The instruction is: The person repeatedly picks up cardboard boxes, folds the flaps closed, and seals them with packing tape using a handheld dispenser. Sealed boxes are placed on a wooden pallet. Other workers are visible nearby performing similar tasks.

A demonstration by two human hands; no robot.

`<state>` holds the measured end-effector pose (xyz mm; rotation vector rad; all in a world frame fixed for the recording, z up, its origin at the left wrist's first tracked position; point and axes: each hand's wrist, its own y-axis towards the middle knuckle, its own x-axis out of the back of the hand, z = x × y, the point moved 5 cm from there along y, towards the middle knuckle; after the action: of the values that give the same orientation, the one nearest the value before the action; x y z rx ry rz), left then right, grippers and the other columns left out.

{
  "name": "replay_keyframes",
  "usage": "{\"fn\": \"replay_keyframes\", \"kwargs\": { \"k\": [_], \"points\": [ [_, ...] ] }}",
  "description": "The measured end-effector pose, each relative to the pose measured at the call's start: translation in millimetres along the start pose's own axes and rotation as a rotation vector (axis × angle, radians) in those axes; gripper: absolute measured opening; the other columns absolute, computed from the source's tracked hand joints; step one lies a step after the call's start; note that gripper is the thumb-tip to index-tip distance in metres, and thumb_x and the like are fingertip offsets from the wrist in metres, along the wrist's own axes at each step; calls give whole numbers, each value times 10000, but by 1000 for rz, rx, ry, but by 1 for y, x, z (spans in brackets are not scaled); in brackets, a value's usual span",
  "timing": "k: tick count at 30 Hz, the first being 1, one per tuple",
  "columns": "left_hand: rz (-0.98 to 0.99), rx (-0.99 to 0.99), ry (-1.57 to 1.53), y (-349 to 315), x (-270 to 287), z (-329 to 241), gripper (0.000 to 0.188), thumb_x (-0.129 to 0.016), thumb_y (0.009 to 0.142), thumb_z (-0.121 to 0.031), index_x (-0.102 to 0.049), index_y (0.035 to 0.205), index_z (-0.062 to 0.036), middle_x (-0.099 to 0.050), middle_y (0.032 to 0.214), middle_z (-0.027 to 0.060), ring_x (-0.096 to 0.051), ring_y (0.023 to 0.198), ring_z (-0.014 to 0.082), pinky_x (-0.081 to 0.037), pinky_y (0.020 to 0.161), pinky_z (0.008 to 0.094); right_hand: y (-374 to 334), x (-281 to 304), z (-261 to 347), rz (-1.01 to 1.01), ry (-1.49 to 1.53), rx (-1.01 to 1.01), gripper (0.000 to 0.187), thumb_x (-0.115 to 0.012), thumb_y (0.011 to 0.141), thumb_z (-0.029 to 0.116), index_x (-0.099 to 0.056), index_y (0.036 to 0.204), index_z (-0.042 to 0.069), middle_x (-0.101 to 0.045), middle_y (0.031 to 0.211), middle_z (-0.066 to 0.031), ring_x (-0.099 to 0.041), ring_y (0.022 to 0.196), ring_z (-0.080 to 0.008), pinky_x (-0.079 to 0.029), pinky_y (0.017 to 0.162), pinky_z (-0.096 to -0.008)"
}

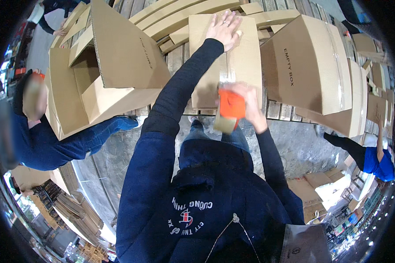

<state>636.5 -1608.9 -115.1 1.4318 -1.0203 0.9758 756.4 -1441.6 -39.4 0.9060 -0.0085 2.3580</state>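
Note:
A closed cardboard box (pixel 206 65) lies in front of me on the wooden slats. My left hand (pixel 224 30) rests flat on its far end, fingers spread. Around an orange tape gun (pixel 232 104) my right hand (pixel 252 104) is closed, at the box's near end; motion blurs both. The tape roll (pixel 224 124) on the gun hangs past the near edge of the box. Clear tape (pixel 227 75) shows on the box's top just beyond the gun, running along its middle.
An open carton (pixel 123 48) stands to the left, and a closed carton (pixel 296 65) to the right. Folded cardboard strips (pixel 175 22) lie behind on the slatted table (pixel 285 111). Co-workers stand at the left (pixel 48 144) and right (pixel 378 161). Stacked cardboard (pixel 72 210) is at lower left.

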Motion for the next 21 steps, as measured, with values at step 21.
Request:
{"fn": "replay_keyframes", "kwargs": {
  "k": [21],
  "points": [
    [185, -157, -159, -203, 15, -76, 898, -714, 743, -331, -217, 1488, -258, -193, 1558, 61, -161, 1438, 289, -110, 1141, 560, -96, -130, -32, 682, -591, -274, 284, -735, 573, 192, -679, 804, 37, -656, 878, -168, -627, 935, -279, -498, 806, -394]
  ]
}}
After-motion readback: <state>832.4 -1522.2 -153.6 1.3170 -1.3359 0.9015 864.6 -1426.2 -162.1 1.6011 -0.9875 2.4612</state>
